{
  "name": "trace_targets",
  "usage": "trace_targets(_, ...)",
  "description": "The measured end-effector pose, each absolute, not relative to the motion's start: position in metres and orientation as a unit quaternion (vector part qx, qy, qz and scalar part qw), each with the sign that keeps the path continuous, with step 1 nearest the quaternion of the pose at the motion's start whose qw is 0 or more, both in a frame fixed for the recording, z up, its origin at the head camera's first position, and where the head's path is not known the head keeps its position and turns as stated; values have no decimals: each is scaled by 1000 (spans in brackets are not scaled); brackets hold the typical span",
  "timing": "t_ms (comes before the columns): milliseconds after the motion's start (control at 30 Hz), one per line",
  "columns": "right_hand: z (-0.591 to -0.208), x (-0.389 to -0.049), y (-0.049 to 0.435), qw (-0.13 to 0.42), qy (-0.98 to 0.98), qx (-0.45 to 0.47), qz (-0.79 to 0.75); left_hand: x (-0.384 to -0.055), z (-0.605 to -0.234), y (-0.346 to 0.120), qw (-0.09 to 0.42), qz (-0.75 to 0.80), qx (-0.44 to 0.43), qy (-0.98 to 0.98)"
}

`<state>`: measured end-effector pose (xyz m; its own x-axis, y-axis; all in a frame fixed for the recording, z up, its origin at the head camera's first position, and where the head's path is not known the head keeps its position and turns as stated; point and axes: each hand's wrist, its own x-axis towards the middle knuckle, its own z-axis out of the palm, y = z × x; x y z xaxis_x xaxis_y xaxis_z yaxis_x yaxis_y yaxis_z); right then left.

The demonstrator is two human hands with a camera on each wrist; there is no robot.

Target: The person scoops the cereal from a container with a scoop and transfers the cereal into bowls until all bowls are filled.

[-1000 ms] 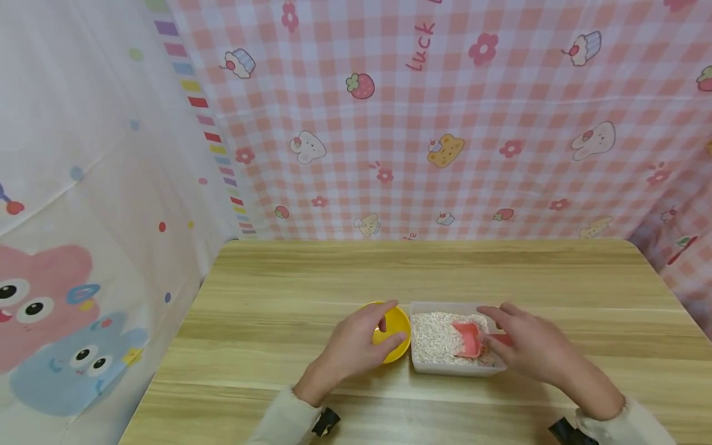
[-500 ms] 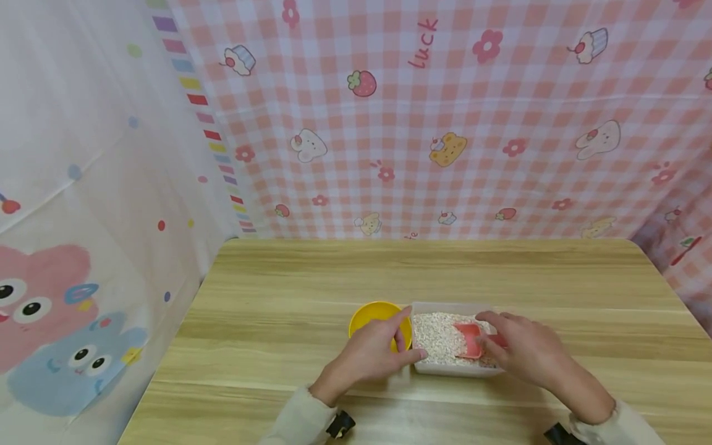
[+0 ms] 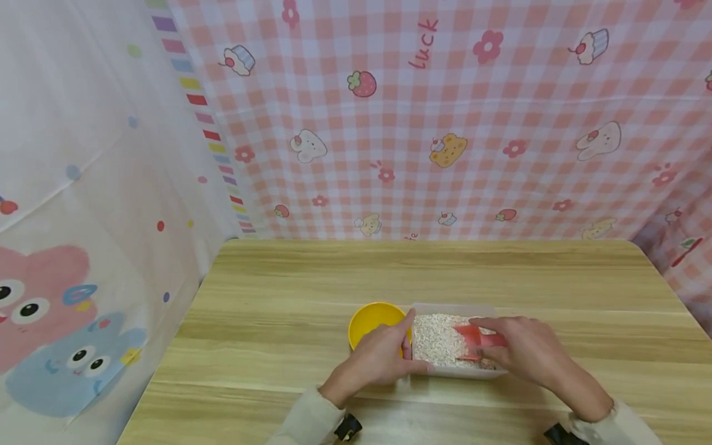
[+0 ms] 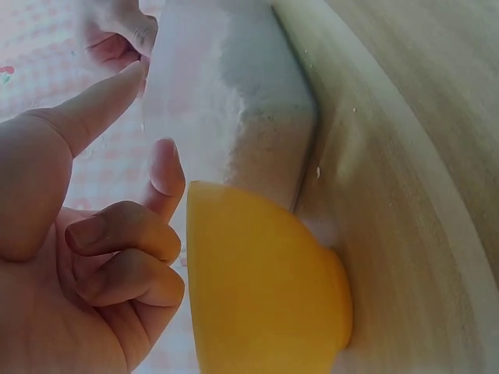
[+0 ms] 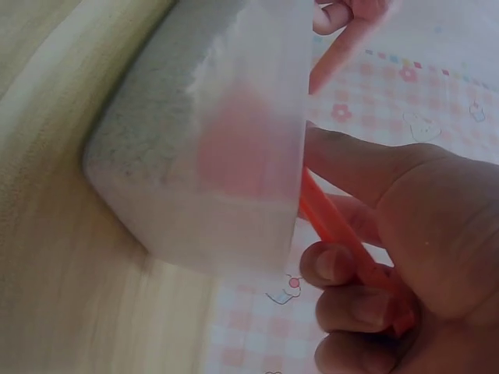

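Observation:
A translucent plastic container [image 3: 467, 372] holds pale flakes [image 3: 436, 337] that look like oats. My right hand [image 3: 525, 346] grips the handle of a red scoop [image 5: 335, 226], whose head lies in the flakes at the container's right end. In the right wrist view the lower fingers curl round the handle. My left hand [image 3: 381, 355] holds the container's left end, thumb at the front rim and index finger at the left wall. Its other fingers are curled beside a yellow bowl [image 4: 257, 280]. The bowl stands left of the container, partly hidden by that hand in the head view.
The wooden table [image 3: 267, 346] bears both vessels near its middle. A pink checked cloth [image 3: 334, 123] hangs behind it, and a white printed cloth [image 3: 111, 185] hangs along the left. A few flakes [image 4: 318, 171] lie on the table by the container.
My left hand has moved right, from over the bowl to the container's left end. My right hand has shifted slightly left and lower on the scoop, which stays in the flakes.

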<state>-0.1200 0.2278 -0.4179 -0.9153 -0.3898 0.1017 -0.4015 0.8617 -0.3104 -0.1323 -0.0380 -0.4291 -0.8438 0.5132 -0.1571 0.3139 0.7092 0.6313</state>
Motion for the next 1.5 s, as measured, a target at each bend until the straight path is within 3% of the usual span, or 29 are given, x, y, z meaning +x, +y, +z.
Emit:
trace_targets(667,-430,-118,226,65,-960,178,207,-130,-429,-34,168,300,195,918)
trace_targets(1500,-443,-113,237,33,-920,114,373,-131,-427,-33,178,301,185,918)
